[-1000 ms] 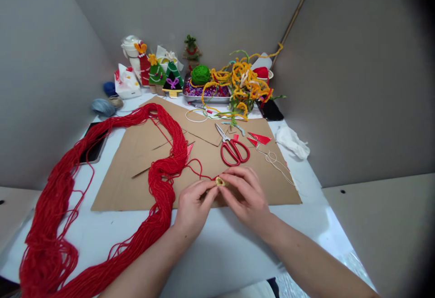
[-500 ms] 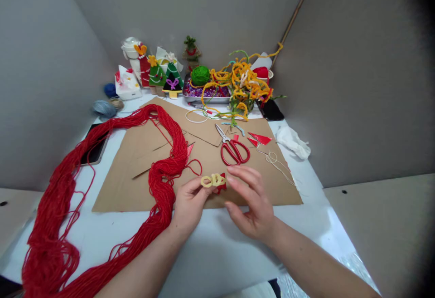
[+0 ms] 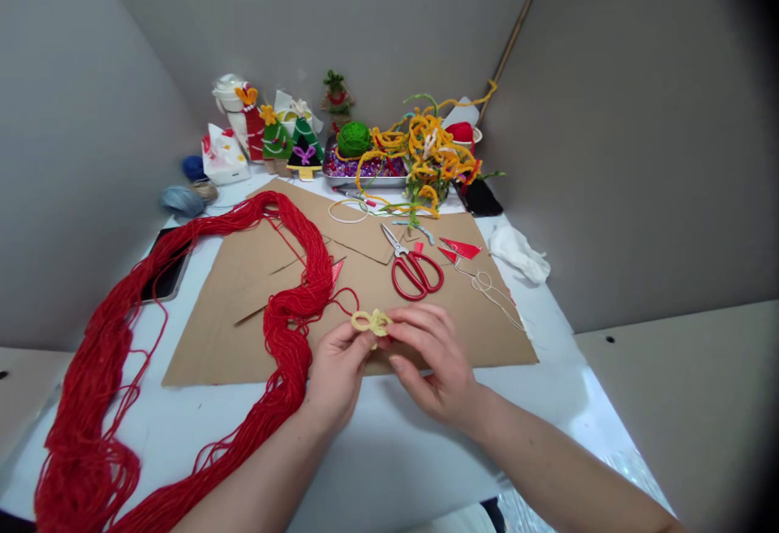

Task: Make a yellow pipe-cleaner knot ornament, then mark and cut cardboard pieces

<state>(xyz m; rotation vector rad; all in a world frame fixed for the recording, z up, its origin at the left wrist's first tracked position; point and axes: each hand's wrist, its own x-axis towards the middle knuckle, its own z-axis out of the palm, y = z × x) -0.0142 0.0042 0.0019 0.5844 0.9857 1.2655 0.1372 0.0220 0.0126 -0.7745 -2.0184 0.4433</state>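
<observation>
Pale yellow chenille loops (image 3: pixel 370 322) — figure-eight shape — pinched by left hand (image 3: pixel 337 375); right hand (image 3: pixel 431 361) curled alongside, grip unclear.

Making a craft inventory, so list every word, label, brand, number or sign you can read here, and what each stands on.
None can be read: the red marks on the white packet are too small and blurred to tell, and the red-handled scissors show no legible lettering.

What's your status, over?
Left hand pinching yellow looped cord; right hand against it. Red yarn hank beside left hand, not in the way.
</observation>
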